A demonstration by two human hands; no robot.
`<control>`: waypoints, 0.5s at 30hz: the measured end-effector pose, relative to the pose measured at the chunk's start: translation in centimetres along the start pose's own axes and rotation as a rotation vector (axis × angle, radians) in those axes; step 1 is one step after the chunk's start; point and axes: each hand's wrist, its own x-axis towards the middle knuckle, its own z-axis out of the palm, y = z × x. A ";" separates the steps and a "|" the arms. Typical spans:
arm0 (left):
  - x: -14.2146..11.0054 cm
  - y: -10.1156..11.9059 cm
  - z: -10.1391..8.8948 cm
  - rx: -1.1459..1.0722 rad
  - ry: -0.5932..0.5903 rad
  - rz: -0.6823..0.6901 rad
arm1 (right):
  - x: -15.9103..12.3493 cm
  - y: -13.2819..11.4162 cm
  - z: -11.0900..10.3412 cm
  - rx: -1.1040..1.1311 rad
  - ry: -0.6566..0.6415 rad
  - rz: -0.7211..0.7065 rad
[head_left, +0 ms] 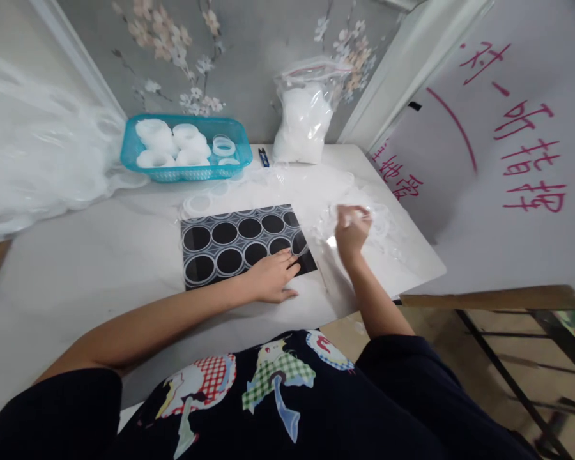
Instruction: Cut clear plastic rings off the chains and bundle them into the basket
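Observation:
My left hand (275, 275) lies flat with its fingers spread on the lower right corner of a black board (309, 260). Rows of pale oval rings (230, 260) with grey patterned gaps cover that board; whether they are printed or a clear sheet on top, I cannot tell. To the right, my right hand (352, 231) is raised over a loose pile of clear plastic scraps (383, 227). Its fingers are curled together and blurred, and something whitish between them is too unclear to name. A thin stick (322, 276) lies between the two hands.
Behind the board stands a blue basket (186, 173) holding white ring stacks. Dark thread snips (263, 157) lie beside a zip bag of white material (303, 121). More translucent ring sheets (234, 188) lie behind the board. A large plastic bag (43, 147) fills the left side.

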 end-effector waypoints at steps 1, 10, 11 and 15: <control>-0.1 0.0 -0.1 -0.005 -0.017 -0.003 | 1.3 0.1 -0.5 0.008 0.165 0.028; -2.8 -0.1 -0.1 -0.019 0.092 0.038 | -1.3 -0.8 1.3 0.556 0.312 0.256; -3.2 0.0 -0.1 -0.006 0.097 0.031 | -1.8 -0.8 1.5 0.673 0.256 0.316; -4.1 0.4 -0.6 0.064 0.097 -0.045 | -2.5 -1.5 1.7 0.968 -0.089 0.382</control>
